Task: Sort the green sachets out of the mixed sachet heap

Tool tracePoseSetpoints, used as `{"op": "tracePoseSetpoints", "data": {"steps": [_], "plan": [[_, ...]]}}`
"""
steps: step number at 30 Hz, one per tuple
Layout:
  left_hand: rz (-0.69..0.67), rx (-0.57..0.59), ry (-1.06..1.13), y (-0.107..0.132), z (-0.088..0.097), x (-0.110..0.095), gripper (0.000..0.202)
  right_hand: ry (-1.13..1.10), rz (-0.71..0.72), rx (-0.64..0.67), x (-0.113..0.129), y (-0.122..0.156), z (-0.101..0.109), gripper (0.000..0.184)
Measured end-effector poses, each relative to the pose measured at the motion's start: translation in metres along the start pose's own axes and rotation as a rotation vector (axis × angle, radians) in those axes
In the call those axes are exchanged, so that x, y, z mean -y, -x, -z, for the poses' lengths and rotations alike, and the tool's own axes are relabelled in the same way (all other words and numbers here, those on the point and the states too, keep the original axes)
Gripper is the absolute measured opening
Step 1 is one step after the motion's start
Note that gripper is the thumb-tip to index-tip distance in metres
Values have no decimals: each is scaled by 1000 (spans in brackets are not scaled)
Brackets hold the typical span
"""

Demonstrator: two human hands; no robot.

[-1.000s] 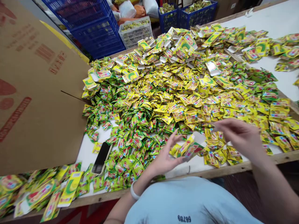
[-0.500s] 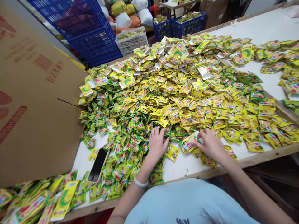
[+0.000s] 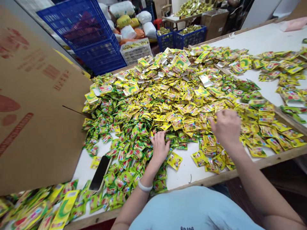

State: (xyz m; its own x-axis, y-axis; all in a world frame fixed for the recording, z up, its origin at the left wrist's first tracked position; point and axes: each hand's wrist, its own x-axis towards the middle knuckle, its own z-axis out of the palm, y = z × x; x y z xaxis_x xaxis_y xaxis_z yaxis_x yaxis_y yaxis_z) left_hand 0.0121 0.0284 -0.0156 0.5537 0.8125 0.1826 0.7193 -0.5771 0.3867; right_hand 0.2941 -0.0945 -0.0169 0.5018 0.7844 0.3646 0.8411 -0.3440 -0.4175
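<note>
My left hand rests on the lower edge of the heap of green sachets, fingers spread and lightly bent. A single yellow sachet lies beside its wrist on the white tabletop. Raised over the yellow sachets, my right hand is blurred, its fingers curled away from view; whether it holds anything is hidden. Several yellow sachets lie below it near the table edge.
A large cardboard box stands at the left, near a phone. Small flat boxes top the heap. Wooden strips edge the table. Behind are blue crates, a white crate and stuffed sacks.
My right hand has risen and moved away from the table edge. The small flat box it held near the front is gone from that spot. My left hand has hardly moved.
</note>
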Motion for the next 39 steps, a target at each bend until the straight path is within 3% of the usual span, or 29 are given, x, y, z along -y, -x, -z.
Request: {"op": "tracePoseSetpoints", "data": {"steps": [2,4,7,11,14,16,17,21,24,27,29,32,36,39], "plan": [[-23,36,155,5,6,3,40,65,-12,23,31,-5,-27,36],[1,45,315,11,12,9,33,86,-15,129,59,-8,-46,37],[148,21,569,20,20,17,22,-18,-78,228,75,-12,-52,33],[424,87,935,27,29,16,59,-479,-136,186,69,-7,-43,30],[475,120,1051,30,34,2,73,-996,-101,402,79,13,-42,36],[455,148,1078,31,37,-9,70,-1213,-52,564,98,26,-43,38],[448,158,1095,31,40,-14,69,-1244,-32,570,109,31,-42,37],[417,177,1104,36,50,-28,73,-1072,60,428,143,32,-30,33],[349,136,974,44,53,-31,65,-1046,115,391,146,30,-23,36],[202,104,712,52,46,-25,49,-1194,148,699,138,32,-30,49],[93,134,531,46,43,-13,38,-1195,199,856,131,34,-36,41],[39,132,346,3,56,22,31,-1115,231,775,121,37,-41,35],[135,-123,76,-114,100,83,16,-1016,140,668,106,43,-46,35],[123,-211,39,-201,126,114,17,-978,87,640,98,53,-58,37]]}}
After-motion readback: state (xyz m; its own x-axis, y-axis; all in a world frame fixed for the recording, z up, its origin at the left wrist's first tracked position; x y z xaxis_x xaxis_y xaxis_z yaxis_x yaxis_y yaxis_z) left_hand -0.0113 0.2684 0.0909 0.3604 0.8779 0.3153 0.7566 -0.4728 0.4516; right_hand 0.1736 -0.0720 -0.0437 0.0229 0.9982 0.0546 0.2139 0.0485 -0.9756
